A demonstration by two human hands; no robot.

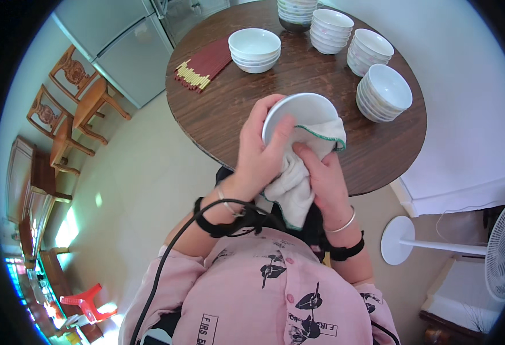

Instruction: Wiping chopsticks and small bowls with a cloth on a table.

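Observation:
A white bowl (305, 106) is tilted in the grip of my left hand (258, 146), the thumb inside the rim and the fingers behind it. My right hand (326, 181) is closed on a white cloth with green stitched edging (295, 181). Part of that cloth covers the bowl's right side, and the rest hangs down between my wrists. Both hands are over the near edge of the round brown table (206, 126). The right fingers are partly hidden by the cloth.
Past my hands stands a short stack of white bowls (254, 49) beside a bundle of dark red chopsticks (206, 63) with gold ends. More bowl stacks (383, 92) line the table's right side. A white fan (399, 238) stands on the floor at right; wooden chairs (91, 100) are at left.

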